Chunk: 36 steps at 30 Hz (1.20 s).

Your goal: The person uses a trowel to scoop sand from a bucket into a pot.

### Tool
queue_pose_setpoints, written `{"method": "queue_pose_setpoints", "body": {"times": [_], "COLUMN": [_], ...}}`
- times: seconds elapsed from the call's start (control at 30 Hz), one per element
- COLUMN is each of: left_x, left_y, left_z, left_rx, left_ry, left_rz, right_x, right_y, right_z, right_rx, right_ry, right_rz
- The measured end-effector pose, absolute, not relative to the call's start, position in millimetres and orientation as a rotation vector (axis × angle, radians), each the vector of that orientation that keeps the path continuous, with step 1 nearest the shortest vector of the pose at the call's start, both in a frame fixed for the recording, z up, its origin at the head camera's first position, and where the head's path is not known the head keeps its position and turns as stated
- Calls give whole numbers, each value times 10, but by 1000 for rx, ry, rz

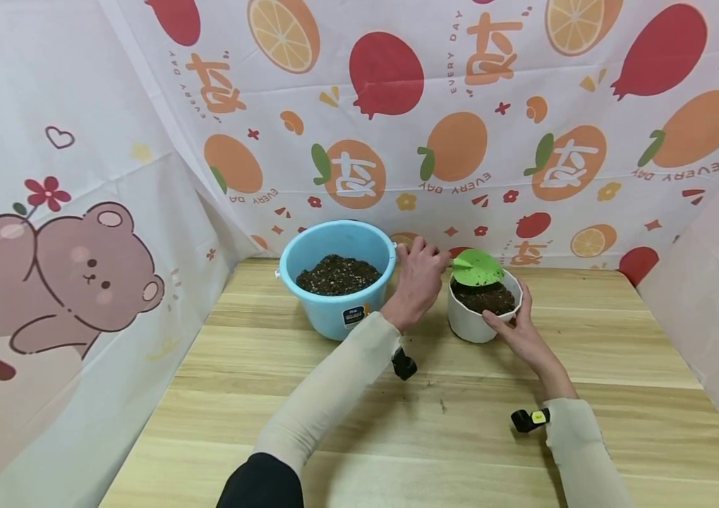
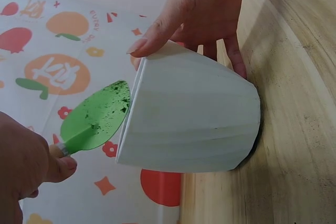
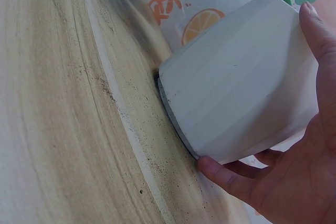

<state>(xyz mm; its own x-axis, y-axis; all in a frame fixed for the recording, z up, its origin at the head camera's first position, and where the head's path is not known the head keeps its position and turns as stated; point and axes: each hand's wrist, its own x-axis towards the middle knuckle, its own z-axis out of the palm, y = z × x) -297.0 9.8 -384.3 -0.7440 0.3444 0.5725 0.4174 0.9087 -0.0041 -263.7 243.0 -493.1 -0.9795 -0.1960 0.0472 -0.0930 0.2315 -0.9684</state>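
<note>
Head view: near the desk's [image 1: 334,423] far edge, a blue bucket [image 1: 334,282] of soil stands left of a white pot [image 1: 476,321], which also holds soil. The left hand [image 1: 419,279] lies between them, fingers curled round the handle of a green trowel [image 1: 476,268] whose blade sits flat over the pot's mouth. The right hand [image 1: 521,328] cups the pot's right side, thumb on the near wall, fingers round the back.

Left wrist view: the trowel's [image 2: 97,121] blade, flecked with soil, lies at the pot's [image 2: 189,121] rim; the left hand [image 2: 26,166] pinches its handle, and the right hand [image 2: 205,14] wraps the pot's far side.

Right wrist view: the right hand [image 3: 294,182] cradles the pot [image 3: 239,80], thumb and fingers spread along its wall, the base resting on the desk [image 3: 63,119].
</note>
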Motion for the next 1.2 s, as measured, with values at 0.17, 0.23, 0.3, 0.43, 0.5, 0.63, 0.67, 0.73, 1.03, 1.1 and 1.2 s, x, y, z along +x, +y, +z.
{"method": "queue_pose_setpoints", "body": {"times": [0.17,0.23,0.3,0.43,0.5,0.63,0.67,0.73,1.03,1.1,1.2], "left_x": [-2979,-2982,-2984,-2983,-2983,-2994,-2999,-3003,-2980,-2975,-2977], "left_y": [85,75,65,54,57,64,64,61,39,37,36], "left_z": [-3870,-3884,-3896,-3905,-3900,-3898,-3903,-3905,-3903,-3901,-3895], "left_rx": [-550,-553,-559,-558,-554,-548,-547,-543,-558,-558,-542], "left_ry": [-2447,-2412,-2374,-2348,-2358,-2357,-2353,-2346,-2382,-2392,-2385], "left_rz": [-158,-167,-183,-177,-156,-143,-147,-157,-177,-176,-170], "right_x": [-2641,-2647,-2657,-2673,-2678,-2679,-2677,-2671,-2658,-2654,-2651], "right_y": [2431,2435,2442,2450,2453,2453,2452,2450,2449,2446,2447], "right_z": [-4942,-4948,-4956,-4970,-4974,-4971,-4968,-4961,-4947,-4942,-4937], "right_rx": [-293,-295,-294,-305,-308,-305,-302,-294,-284,-285,-290], "right_ry": [2405,2409,2410,2397,2394,2397,2397,2396,2395,2395,2397], "right_rz": [-1876,-1870,-1865,-1875,-1881,-1885,-1885,-1885,-1882,-1889,-1891]}}
